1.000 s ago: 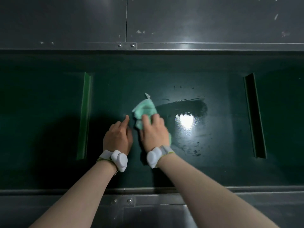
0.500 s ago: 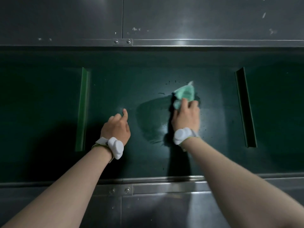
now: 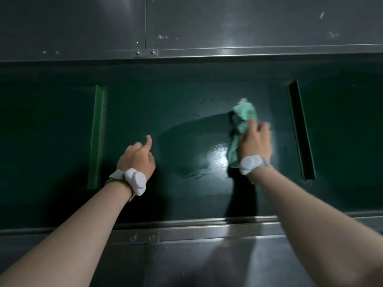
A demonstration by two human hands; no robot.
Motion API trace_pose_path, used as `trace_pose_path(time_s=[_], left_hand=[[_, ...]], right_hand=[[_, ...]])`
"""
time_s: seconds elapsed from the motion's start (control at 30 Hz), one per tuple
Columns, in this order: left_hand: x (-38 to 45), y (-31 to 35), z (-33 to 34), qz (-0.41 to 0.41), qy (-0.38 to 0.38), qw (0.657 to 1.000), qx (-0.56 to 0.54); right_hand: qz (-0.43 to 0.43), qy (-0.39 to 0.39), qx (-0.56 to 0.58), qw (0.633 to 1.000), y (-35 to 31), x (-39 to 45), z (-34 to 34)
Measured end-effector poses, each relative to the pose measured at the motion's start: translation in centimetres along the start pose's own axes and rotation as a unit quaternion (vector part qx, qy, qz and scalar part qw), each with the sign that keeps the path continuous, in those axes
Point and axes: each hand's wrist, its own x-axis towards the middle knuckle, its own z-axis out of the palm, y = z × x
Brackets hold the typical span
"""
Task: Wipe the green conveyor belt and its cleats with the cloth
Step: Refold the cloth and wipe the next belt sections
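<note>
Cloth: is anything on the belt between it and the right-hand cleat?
Nothing visible. The right hand presses the cloth on the belt; only bare belt lies between it and the right cleat.

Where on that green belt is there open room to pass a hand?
Bare dark green belt lies between the bright green left cleat and the left hand, and again between the two hands. Beyond each cleat the belt is bare too. It is tighter on the right, where the right hand presses the mint green cloth near the dark right cleat.
</note>
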Motion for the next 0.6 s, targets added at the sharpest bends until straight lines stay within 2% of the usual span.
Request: trace_pose_path(time_s=[0.07, 0.13, 0.2, 0.3, 0.37, 0.47, 0.53, 0.6], left_hand=[[-0.1, 0.2, 0.0, -0.005, -0.006, 1.0, 0.013], [-0.2, 0.5, 0.3, -0.014, -0.008, 0.999, 0.036], [-0.3, 0.8, 0.3, -0.02, -0.008, 0.999, 0.045], [-0.8, 1.3, 0.2, -0.028, -0.005, 0.998, 0.053], [-1.0, 1.8, 0.2, -0.038, -0.008, 0.997, 0.063], [-1.6, 2.0, 0.1, -0.062, -0.005, 0.997, 0.046], [-2.6, 2.3, 0.4, -0.069, 0.021, 0.997, 0.007], [-3.9, 2.5, 0.8, -0.062, 0.044, 0.997, -0.022]], right_hand=[[0.068, 0.03, -0.018, 0.997, 4.8, 2.4, -2.1], [0.089, 0.025, -0.036, 0.995, 6.5, 3.2, -3.3], [0.077, 0.019, -0.055, 0.995, 4.5, 2.6, -2.9], [0.053, 0.022, -0.021, 0.998, -2.9, -1.3, -0.5], [0.007, -0.017, 0.031, 0.999, -8.7, -6.0, 1.0], [-0.154, -0.088, 0.038, 0.983, -13.7, -13.1, 2.7], [-0.217, -0.106, 0.025, 0.97, -12.9, -14.1, 2.7], [-0.236, -0.09, 0.01, 0.968, -9.8, -12.1, 2.2]])
